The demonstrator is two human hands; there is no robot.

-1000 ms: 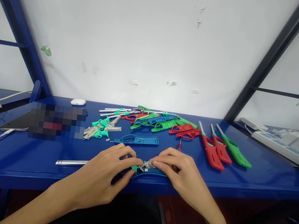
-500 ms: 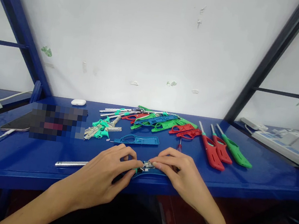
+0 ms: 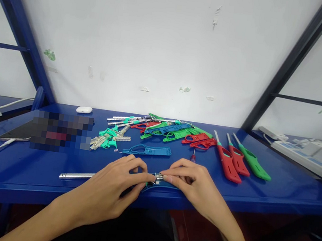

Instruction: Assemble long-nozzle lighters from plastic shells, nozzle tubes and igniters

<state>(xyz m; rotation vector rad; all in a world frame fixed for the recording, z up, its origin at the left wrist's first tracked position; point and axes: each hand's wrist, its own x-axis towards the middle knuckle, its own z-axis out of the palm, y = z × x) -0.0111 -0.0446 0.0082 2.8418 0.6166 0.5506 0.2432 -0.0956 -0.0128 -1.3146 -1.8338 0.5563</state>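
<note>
At the table's front edge lies an opened gas lighter with a blue handle shell (image 3: 159,188). Its long metal tube (image 3: 77,175) sticks out to the left. My left hand (image 3: 114,184) is closed around the tube end of the shell, its thumb and index finger near the small inner parts. With thumb and fingertips together, my right hand (image 3: 195,185) grips a small clear fuel tank with a metal end (image 3: 159,177) inside the shell. My fingers cover much of the inside. Just beyond my hands rests a loose blue shell half (image 3: 156,152).
Clear tanks with green triggers (image 3: 109,139) lie left of centre. Behind are metal tubes (image 3: 125,120) and coloured shell halves (image 3: 174,132). A screwdriver (image 3: 193,156) and assembled lighters (image 3: 229,166) lie rightward. A phone (image 3: 17,132) and a white case (image 3: 84,109) lie left.
My right fingertips have shifted very slightly to the left over the inside of the blue shell. Everything else looks the same.
</note>
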